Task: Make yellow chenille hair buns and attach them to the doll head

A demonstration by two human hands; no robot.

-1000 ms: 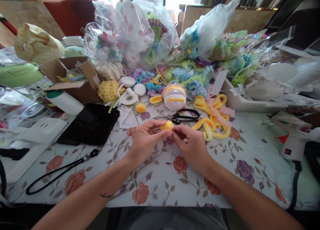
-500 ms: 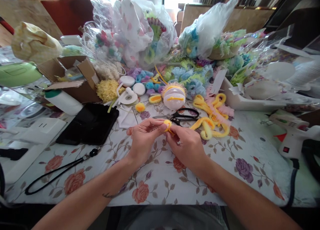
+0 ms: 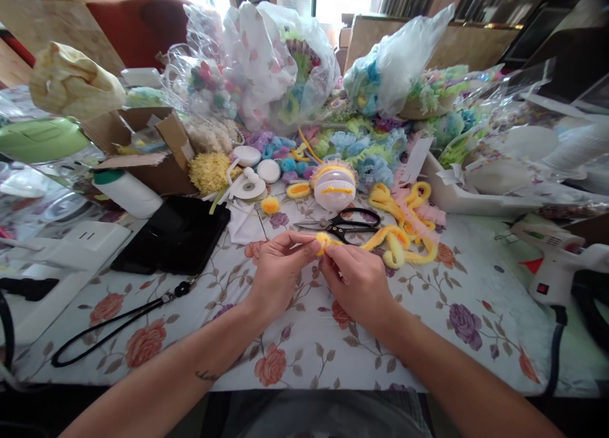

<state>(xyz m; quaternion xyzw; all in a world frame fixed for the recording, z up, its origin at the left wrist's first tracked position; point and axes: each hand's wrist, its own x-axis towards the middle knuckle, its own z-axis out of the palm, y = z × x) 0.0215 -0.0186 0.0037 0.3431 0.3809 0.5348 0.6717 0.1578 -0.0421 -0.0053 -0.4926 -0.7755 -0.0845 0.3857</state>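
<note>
Both hands meet over the middle of the flowered tablecloth. My left hand pinches a small yellow coil at one end of a fuzzy chenille strip between thumb and fingertips. Just right of the coil, the fingers of my right hand are closed on the same strip. The rest of the yellow strip appears to run from behind my right fingers to a loose heap on the right. Black-handled scissors lie just beyond my hands. Behind them sits a white ball-shaped piece with yellow trim.
A yellow pompom and a ribbon spool lie to the left. Further left are a black tablet, a white bottle and an open cardboard box. A glue gun stands at right. Bagged craft pieces fill the back.
My hands still pinch the yellow strip and have shifted slightly. More of the strip shows beside my right fingers. The whole view has moved a little.
</note>
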